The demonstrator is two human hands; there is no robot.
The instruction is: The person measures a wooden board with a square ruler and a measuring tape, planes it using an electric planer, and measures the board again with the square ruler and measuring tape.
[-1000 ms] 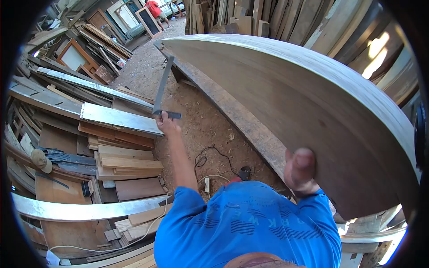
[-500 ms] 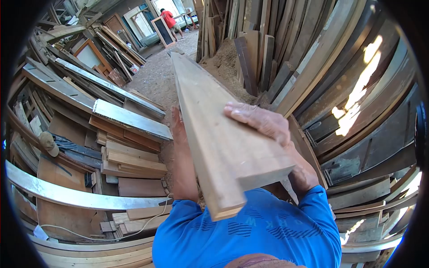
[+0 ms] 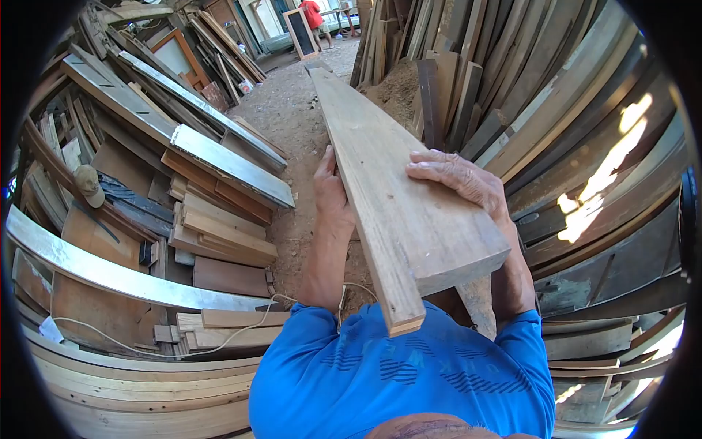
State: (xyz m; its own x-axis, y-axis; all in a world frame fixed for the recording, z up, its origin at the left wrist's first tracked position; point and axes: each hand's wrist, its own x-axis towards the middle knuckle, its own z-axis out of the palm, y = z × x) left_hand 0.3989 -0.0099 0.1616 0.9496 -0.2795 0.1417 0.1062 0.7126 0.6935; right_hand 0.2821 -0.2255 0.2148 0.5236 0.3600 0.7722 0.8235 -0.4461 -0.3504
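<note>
A long wide wooden plank (image 3: 420,212) stretches away from my chest, with a narrower strip of wood (image 3: 384,271) along its left side whose near end sticks out further. My left hand (image 3: 334,192) holds the left edge from the side and below, its fingertips showing by the edge. Across the right edge lies my right hand (image 3: 459,179), fingers on the top face and thumb hidden underneath. Below the plank's near end, a pale, worn piece (image 3: 479,307) shows in part; I cannot tell what it is.
Stacked boards (image 3: 227,227) and a long pale beam (image 3: 124,271) line the left, with a cap (image 3: 88,186) hung there. Many planks (image 3: 556,110) lean on the right beside sawdust (image 3: 395,88). A person in red (image 3: 313,16) stands far ahead near a framed panel (image 3: 300,33). A cable (image 3: 219,350) trails low left.
The view has shifted, so the surroundings sit lower left to right. The plank and both hands appear further right in view, and my left hand's fingers now show more plainly at its edge.
</note>
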